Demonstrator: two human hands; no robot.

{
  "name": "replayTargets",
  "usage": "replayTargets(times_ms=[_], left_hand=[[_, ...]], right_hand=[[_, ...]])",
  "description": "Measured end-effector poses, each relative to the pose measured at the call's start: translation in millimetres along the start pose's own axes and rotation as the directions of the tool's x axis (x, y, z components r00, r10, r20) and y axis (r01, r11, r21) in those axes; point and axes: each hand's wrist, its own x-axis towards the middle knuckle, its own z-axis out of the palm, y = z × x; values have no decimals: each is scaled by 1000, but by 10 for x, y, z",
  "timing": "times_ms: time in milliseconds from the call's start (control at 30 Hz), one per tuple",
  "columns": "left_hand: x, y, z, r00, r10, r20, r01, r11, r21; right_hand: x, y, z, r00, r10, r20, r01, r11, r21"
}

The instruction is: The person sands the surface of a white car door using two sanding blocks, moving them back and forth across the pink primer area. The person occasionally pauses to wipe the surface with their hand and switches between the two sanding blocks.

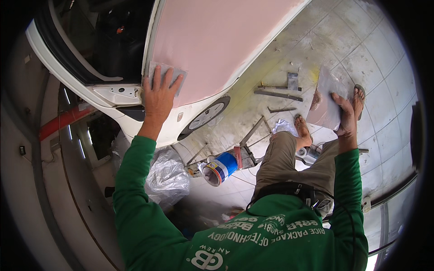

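Pale tiled floor [379,63], smudged and strewn with flat strips, fills the upper right of the frame. Car door [217,40], surfaced in matte pink, occupies the upper centre; its visible long axis slants from lower left to upper right. Left hand [159,101]: fingers spread, tips pointing up the frame, laid over a thin grey sheet [181,81] that lies against the pink surface at its left edge. Sheet is roughly four-sided; long axis indeterminate under the hand. Right hand [347,113], right of centre: thumb on the upper face of a pink-smeared board [326,101]; other fingers hidden, grip beneath cannot be told. Board's long axis runs roughly up and down the frame. Container: blue can [227,163], below centre, axis slanting, rimmed end facing lower left; contents cannot be made out. Silvery plastic sheeting [167,176] lies left of it.
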Motion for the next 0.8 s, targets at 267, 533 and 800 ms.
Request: replayTargets(times_ms=[267, 533, 800], left_hand=[[-1486, 319, 202, 820, -337, 463, 544, 711, -446], [-1501, 2111, -601, 915, -267, 301, 184, -387, -903], [-1185, 2104, 1554, -149, -486, 861, -283, -814, -508]], right_hand=[[-44, 663, 602, 961, 207, 181, -208, 978, -18], [-253, 1109, 1719, 848, 372, 377, -409, 912, 19], [-414, -561, 1615, 941, 236, 241, -106, 886, -452]])
